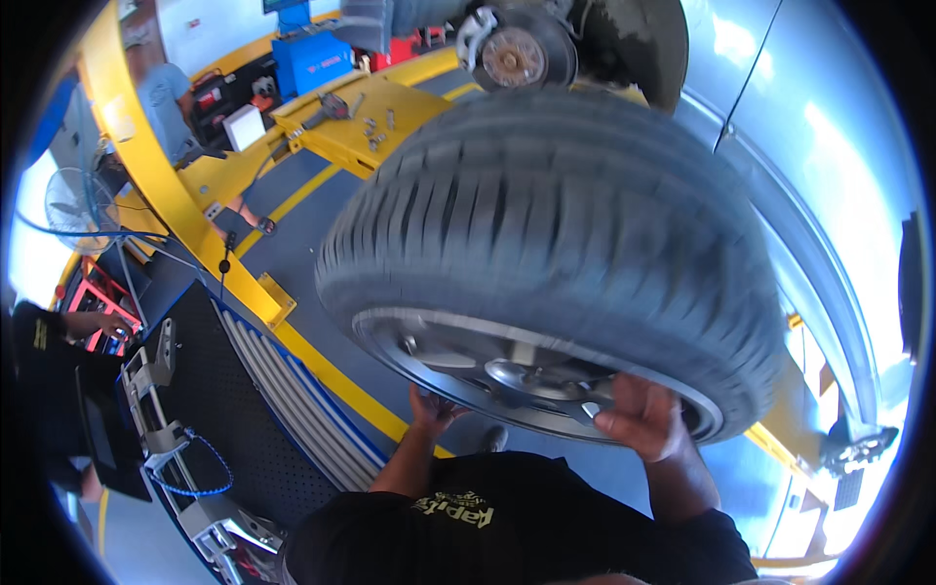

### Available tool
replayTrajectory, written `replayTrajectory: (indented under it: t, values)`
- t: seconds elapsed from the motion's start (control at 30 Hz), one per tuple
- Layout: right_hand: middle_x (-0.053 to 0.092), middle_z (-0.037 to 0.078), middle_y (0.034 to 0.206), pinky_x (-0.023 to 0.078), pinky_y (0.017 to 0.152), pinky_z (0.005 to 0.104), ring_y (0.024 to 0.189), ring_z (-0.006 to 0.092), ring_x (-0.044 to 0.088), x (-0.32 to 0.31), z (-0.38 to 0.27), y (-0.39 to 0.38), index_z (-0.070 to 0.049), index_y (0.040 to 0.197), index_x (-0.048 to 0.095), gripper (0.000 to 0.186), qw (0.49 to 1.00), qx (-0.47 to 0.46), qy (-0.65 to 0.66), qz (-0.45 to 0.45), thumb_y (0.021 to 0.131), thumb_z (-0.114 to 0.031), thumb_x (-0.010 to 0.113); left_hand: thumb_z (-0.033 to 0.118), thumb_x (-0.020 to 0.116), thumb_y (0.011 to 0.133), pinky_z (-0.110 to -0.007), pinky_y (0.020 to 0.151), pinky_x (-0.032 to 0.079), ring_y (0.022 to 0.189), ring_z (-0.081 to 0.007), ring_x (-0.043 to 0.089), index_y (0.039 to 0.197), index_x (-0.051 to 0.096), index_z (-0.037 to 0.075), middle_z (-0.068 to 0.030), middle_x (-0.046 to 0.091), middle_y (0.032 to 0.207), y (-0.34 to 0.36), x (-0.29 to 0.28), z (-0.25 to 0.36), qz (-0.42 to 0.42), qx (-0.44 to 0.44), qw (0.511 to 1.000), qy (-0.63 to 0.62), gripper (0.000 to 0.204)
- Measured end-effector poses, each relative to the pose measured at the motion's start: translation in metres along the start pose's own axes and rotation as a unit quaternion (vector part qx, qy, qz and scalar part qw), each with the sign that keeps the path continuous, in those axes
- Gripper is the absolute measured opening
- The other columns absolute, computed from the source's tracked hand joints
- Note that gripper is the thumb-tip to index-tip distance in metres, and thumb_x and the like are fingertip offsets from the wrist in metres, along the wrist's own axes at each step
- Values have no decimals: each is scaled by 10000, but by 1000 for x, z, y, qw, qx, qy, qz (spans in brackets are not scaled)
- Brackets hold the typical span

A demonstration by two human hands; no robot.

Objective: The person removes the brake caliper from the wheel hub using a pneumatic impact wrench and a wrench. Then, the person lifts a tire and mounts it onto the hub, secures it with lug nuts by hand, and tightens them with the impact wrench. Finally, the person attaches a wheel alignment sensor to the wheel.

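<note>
A large car wheel with a black tyre and silver alloy rim fills the middle of the view, tilted and raised in front of me. My right hand grips the near edge of its rim, fingers reaching inside and thumb on the outer side. At the rim's lower left, my left hand supports the wheel from beneath; its fingertips are partly hidden. Beyond the tyre, the car's bare brake disc and hub are exposed under the wheel arch. The tyre's tread is slightly blurred.
A yellow lift platform carries a power wrench and several small metal pieces. The silver car body stands at right. A black perforated bench with metal clamps lies left. Two other people and a fan are further left.
</note>
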State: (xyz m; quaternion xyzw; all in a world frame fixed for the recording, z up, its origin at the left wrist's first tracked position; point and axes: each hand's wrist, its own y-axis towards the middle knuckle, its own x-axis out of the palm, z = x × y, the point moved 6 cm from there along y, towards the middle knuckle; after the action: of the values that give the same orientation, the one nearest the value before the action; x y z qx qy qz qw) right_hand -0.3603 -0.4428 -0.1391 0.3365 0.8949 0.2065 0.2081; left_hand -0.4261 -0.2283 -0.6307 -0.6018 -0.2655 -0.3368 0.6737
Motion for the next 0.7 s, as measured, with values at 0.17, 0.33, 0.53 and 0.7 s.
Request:
replayTrajectory:
  t: [0.17, 0.33, 0.53, 0.7]
  values:
    - [686, 181, 1151, 566, 882, 439, 925, 268, 698, -2, -46, 111, 48, 1425, 448, 422, 974, -148, 47, 162, 1048, -75, 593, 706, 411, 984, -662, 1120, 424, 1398, -400, 476, 1536, 436, 81, -173, 491, 1541, 13, 130, 8, -103, 24, 994, 3, 834]
    - [695, 178, 1115, 583, 794, 455, 843, 282, 698, -33, -49, 166, 48, 1366, 498, 372, 968, -159, 102, 165, 1078, -177, 568, 701, 410, 987, -658, 1121, 424, 1399, -398, 475, 1536, 436, 79, -172, 491, 1541, 35, 218, 30, -137, 43, 989, 30, 830]
    - [694, 174, 1073, 577, 767, 415, 811, 269, 686, -50, -13, 267, 49, 1335, 548, 354, 964, -179, 71, 186, 1075, -190, 563, 694, 409, 991, -654, 1123, 425, 1400, -397, 475, 1536, 436, 76, -172, 491, 1542, 83, 281, 113, -159, 30, 984, 77, 824]
    - [640, 208, 1113, 594, 811, 496, 873, 309, 642, -29, 22, 367, 103, 1278, 559, 394, 965, -176, 2, 196, 1109, -238, 460, 688, 408, 994, -650, 1125, 425, 1400, -395, 475, 1535, 436, 74, -171, 491, 1542, 138, 319, 217, -185, 0, 973, 136, 819]
